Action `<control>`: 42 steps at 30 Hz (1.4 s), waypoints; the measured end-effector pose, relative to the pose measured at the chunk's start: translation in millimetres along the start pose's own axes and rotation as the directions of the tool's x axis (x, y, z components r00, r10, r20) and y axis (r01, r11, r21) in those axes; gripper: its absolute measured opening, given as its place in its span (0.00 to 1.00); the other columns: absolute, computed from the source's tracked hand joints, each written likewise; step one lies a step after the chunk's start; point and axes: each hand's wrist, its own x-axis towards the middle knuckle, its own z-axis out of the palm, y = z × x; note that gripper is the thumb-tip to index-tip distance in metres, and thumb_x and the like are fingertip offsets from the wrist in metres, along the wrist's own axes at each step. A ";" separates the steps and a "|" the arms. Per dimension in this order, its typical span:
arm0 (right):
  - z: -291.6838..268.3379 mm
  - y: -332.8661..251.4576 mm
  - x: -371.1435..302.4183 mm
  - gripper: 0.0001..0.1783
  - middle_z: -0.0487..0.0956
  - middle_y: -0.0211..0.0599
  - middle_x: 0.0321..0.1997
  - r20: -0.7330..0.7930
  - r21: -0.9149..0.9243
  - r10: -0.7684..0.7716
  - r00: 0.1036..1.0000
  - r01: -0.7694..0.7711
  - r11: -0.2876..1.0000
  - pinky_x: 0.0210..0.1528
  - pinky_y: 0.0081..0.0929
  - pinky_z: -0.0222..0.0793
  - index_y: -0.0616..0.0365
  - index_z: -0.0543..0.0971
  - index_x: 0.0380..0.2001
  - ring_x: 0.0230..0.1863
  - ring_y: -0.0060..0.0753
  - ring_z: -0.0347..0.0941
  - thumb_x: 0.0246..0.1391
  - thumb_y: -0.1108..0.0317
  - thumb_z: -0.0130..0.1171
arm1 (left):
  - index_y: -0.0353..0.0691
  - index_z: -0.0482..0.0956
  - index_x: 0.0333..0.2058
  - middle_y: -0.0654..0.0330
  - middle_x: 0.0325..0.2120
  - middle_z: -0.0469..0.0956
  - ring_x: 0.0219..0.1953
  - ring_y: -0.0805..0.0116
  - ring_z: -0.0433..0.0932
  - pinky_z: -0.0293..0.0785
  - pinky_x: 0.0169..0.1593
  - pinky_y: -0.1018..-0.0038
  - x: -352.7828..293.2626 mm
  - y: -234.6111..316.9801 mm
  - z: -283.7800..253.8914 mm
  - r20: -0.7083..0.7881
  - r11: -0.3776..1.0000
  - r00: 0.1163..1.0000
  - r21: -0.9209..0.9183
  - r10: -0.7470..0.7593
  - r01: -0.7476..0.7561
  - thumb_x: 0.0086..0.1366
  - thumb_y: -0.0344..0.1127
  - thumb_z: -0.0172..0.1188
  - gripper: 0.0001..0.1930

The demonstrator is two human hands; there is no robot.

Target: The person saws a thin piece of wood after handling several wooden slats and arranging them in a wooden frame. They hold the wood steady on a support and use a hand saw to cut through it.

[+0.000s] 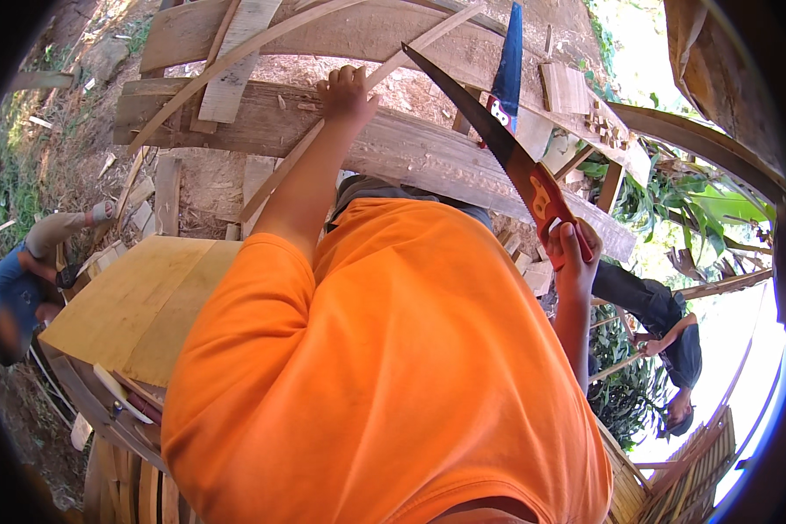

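My right hand (576, 249) is closed round the red and wooden handle of a handsaw (498, 140). Its dark blade points up and to the left, over the planks. My left hand (348, 94) presses on a wide plank (419, 150), fingers bent over a thin wooden strip (281, 190). That strip slants across the plank, from lower left to upper right. The saw's teeth appear apart from the strip. A second handsaw (506, 74), with a blue blade and a red and white handle, stands among the boards beyond the first blade.
More boards (323, 39) lie beyond the plank, and a bent strip (236, 59) crosses them. A wooden box-like panel (140, 306) stands at left. One person (22, 293) is at far left, another (672, 341) at right holding a pole. Shavings cover the ground.
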 end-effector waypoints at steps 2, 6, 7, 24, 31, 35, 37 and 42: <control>-0.1 2.2 2.3 0.17 0.71 0.25 0.19 0.017 -0.007 0.001 1.000 -0.001 1.000 0.26 0.18 0.58 0.61 0.76 0.27 0.19 0.15 0.62 0.65 0.60 0.59 | 0.47 0.78 0.48 0.59 0.50 0.74 0.56 0.59 0.70 0.59 0.60 0.45 -6.7 -6.6 -0.6 -0.002 0.998 1.000 0.065 -0.007 0.007 0.57 0.53 0.68 0.24; 6.0 3.8 9.4 0.21 0.72 0.26 0.19 0.052 -0.073 0.003 0.999 0.001 0.997 0.24 0.19 0.58 0.63 0.79 0.28 0.20 0.16 0.64 0.62 0.52 0.62 | 0.50 0.81 0.47 0.62 0.49 0.76 0.56 0.59 0.70 0.59 0.60 0.47 -17.1 -15.9 -0.7 0.019 0.993 0.999 0.113 -0.039 0.036 0.57 0.51 0.68 0.22; 7.1 5.4 11.4 0.21 0.72 0.26 0.19 0.069 -0.091 0.002 0.998 0.004 0.996 0.24 0.19 0.58 0.63 0.80 0.28 0.21 0.15 0.65 0.62 0.52 0.63 | 0.50 0.81 0.46 0.62 0.49 0.76 0.56 0.60 0.70 0.59 0.60 0.48 -17.7 -18.9 -1.7 0.022 0.994 0.999 0.105 -0.036 0.033 0.57 0.50 0.68 0.20; 26.0 6.7 20.7 0.19 0.73 0.26 0.20 0.253 -0.141 -0.021 0.967 0.059 0.988 0.26 0.19 0.59 0.61 0.80 0.27 0.22 0.16 0.67 0.63 0.55 0.62 | 0.54 0.84 0.44 0.63 0.42 0.75 0.50 0.60 0.73 0.63 0.53 0.54 -43.5 -36.4 -44.3 -0.028 0.999 0.999 -0.037 0.026 -0.027 0.61 0.43 0.66 0.13; 28.2 16.0 9.8 0.18 0.73 0.25 0.20 0.206 -0.111 0.016 0.978 0.008 0.994 0.26 0.18 0.59 0.61 0.81 0.28 0.23 0.15 0.67 0.63 0.56 0.61 | 0.53 0.84 0.40 0.64 0.39 0.75 0.46 0.62 0.76 0.65 0.51 0.55 -37.8 -33.4 -32.0 -0.032 0.997 0.997 -0.038 0.071 -0.072 0.62 0.45 0.65 0.10; 30.6 17.3 3.9 0.18 0.74 0.25 0.21 0.193 -0.119 0.018 0.981 0.005 0.993 0.26 0.18 0.59 0.62 0.81 0.28 0.24 0.15 0.67 0.63 0.56 0.61 | 0.53 0.84 0.44 0.62 0.38 0.76 0.42 0.61 0.78 0.64 0.51 0.52 -33.2 -23.6 -29.6 0.100 0.997 0.993 -0.051 0.062 -0.057 0.66 0.48 0.61 0.13; 32.5 14.9 2.0 0.19 0.74 0.26 0.21 0.185 -0.137 0.015 0.983 0.011 0.991 0.27 0.19 0.59 0.62 0.81 0.28 0.24 0.16 0.67 0.63 0.56 0.62 | 0.53 0.84 0.45 0.62 0.38 0.76 0.41 0.61 0.79 0.65 0.51 0.52 -34.7 -18.6 -29.8 0.105 0.999 0.993 -0.024 0.051 -0.048 0.66 0.50 0.60 0.13; 36.9 8.6 -0.2 0.19 0.74 0.28 0.20 0.168 -0.219 0.014 0.986 0.023 0.976 0.27 0.21 0.60 0.61 0.81 0.26 0.23 0.17 0.67 0.62 0.56 0.62 | 0.49 0.83 0.45 0.60 0.38 0.76 0.41 0.62 0.79 0.67 0.50 0.53 -33.6 -9.1 -23.2 0.102 1.000 0.995 0.003 0.017 -0.017 0.66 0.51 0.60 0.16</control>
